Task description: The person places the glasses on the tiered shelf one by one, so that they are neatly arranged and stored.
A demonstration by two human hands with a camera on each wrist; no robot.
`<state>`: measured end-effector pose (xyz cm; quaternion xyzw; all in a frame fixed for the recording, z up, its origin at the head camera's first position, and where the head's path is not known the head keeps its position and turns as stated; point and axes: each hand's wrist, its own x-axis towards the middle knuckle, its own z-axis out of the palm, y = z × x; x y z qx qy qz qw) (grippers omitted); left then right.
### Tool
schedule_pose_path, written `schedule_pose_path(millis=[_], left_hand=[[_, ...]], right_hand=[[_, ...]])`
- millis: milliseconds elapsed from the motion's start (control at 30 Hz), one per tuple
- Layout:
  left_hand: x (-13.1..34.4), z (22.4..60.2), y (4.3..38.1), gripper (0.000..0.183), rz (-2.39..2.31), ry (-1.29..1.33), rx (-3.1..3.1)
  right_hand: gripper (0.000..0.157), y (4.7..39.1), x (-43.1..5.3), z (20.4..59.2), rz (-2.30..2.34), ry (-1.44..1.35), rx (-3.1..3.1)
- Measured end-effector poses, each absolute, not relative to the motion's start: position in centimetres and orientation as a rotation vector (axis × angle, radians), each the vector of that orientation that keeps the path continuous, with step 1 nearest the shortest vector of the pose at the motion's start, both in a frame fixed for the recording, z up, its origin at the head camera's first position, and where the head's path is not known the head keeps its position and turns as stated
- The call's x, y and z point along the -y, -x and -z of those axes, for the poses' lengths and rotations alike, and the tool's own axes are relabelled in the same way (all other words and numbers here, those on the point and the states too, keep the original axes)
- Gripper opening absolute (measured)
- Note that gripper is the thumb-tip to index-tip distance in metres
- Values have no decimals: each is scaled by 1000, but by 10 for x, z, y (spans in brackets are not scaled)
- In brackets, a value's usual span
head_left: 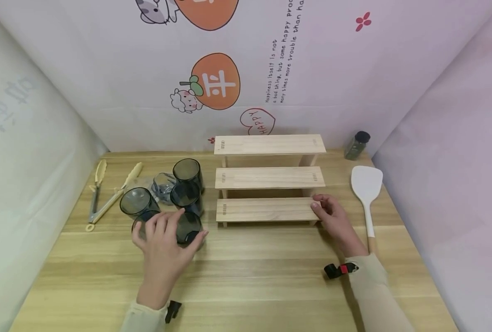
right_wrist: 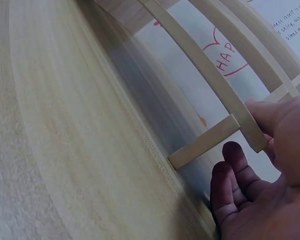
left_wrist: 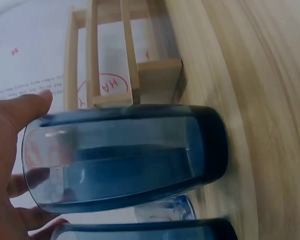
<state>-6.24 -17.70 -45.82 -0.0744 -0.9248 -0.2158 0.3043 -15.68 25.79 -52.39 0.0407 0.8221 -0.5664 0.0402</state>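
My left hand (head_left: 163, 244) grips a smoky blue drinking glass (head_left: 189, 228) near its rim, thumb on one side and fingers on the other. The left wrist view shows that glass (left_wrist: 130, 155) large, its thick base toward the tabletop; whether it touches the wood I cannot tell. Beside it, partly hidden by the hand, is another dark glass (head_left: 140, 226). My right hand (head_left: 336, 226) holds the right end of the lowest step of a three-tier wooden rack (head_left: 266, 210). In the right wrist view, the thumb lies over the step (right_wrist: 222, 95) and fingers curl below.
More dark glasses (head_left: 188, 173) and a clear glass (head_left: 163, 186) stand behind the left hand. Tongs (head_left: 115, 196) lie at the left. A white spatula (head_left: 367, 184) and a dark-capped spice jar (head_left: 356, 146) are at the right. Printed cloth (head_left: 312, 69) closes off the back.
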Motion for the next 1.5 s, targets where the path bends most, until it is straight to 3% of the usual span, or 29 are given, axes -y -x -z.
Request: schedule_pose_path(millis=[167, 267, 467, 600, 733, 967, 1500], left_hand=[[168, 461, 53, 74, 707, 338, 2508], [161, 466, 48, 87, 898, 364, 2538], [148, 484, 42, 111, 1412, 106, 2461], [141, 492, 44, 104, 1638, -4, 2337], [141, 494, 48, 96, 1741, 59, 2265], [142, 497, 49, 106, 1901, 98, 2186], [126, 502, 49, 97, 1971, -60, 2076]], right_hand=[[52, 157, -258, 525, 1738, -118, -2521], [51, 157, -259, 524, 1742, -116, -2521], [51, 158, -259, 525, 1774, -99, -2489], [50, 158, -259, 526, 1797, -102, -2478], [48, 158, -259, 528, 1822, -95, -2468], [48, 157, -259, 528, 1845, -88, -2448], [48, 157, -261, 530, 1866, -68, -2419]])
